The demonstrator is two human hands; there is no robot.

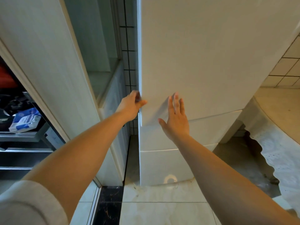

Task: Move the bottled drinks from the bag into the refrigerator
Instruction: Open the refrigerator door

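Note:
A tall white refrigerator (203, 59) fills the middle and right of the head view, its doors closed. My left hand (132, 105) grips the left edge of the upper door near its bottom corner, fingers curled round the edge. My right hand (176, 117) lies flat against the front of the same door with straight fingers. Below it are two lower doors or drawers (162, 164). No bag and no bottled drinks are in view.
A white door frame (53, 75) stands close on the left, with a narrow tiled gap (129, 62) between it and the refrigerator. Shelves with packages (24, 119) show at far left. A counter with a lace cloth (276, 143) juts in at right. Pale floor tiles lie below.

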